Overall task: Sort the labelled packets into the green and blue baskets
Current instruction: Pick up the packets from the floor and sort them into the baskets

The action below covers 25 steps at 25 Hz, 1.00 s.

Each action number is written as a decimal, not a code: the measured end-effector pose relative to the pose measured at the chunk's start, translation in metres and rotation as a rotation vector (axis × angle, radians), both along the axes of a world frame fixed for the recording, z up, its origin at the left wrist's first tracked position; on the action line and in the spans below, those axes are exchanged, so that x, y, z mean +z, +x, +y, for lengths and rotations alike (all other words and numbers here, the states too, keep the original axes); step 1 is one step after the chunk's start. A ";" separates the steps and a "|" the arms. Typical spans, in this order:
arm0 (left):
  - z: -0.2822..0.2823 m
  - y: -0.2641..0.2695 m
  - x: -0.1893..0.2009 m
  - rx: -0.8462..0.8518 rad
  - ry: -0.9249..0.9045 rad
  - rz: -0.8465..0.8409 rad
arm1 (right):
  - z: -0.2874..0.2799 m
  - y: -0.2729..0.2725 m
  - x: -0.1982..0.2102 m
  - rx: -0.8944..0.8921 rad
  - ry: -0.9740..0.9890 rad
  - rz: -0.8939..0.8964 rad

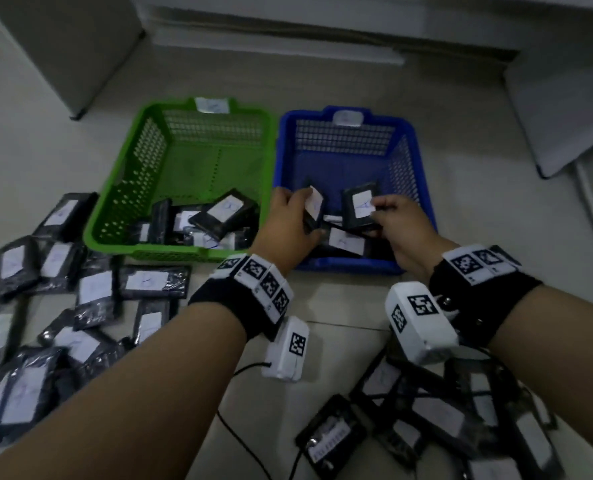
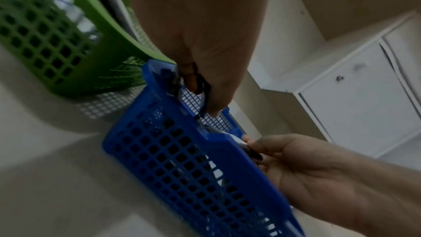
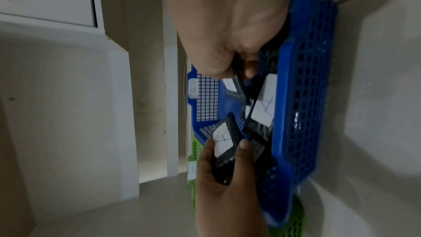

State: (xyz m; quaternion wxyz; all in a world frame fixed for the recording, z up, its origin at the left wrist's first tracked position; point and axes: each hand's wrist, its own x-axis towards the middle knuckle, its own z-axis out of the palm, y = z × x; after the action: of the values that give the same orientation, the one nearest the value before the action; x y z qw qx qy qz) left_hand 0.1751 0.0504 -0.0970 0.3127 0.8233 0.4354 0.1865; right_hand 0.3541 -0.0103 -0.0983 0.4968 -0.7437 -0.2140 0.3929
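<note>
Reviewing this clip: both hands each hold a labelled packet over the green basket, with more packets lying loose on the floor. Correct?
Not quite. In the head view the left hand and right hand hold their packets over the blue basket, not the green basket. The rest stands.

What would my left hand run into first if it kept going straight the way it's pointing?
Probably the blue basket: the left hand, holding a packet over it, points toward its bare floor and far wall. Depth is unclear.

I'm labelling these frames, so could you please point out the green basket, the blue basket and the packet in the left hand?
green basket (image 1: 115, 199): head view, on its left wall.
blue basket (image 1: 414, 161): head view, on its right wall.
packet (image 1: 314, 204): head view, on its white label.
</note>
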 end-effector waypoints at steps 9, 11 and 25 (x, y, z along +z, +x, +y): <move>0.010 0.029 -0.006 -0.023 0.281 0.496 | -0.051 0.020 0.010 0.150 -0.017 -0.115; -0.008 0.024 -0.005 -0.051 0.279 0.211 | -0.079 0.015 0.020 0.134 0.039 -0.270; -0.168 0.015 -0.058 -0.436 -0.312 0.357 | -0.214 0.022 -0.039 0.668 -0.449 -0.738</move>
State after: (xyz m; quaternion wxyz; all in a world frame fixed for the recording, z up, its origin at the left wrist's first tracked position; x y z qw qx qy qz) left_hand 0.1905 -0.1177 -0.1548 0.3865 0.8590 0.3201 -0.1013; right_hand 0.3765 -0.2240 -0.1377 0.0658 -0.8117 -0.5094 0.2781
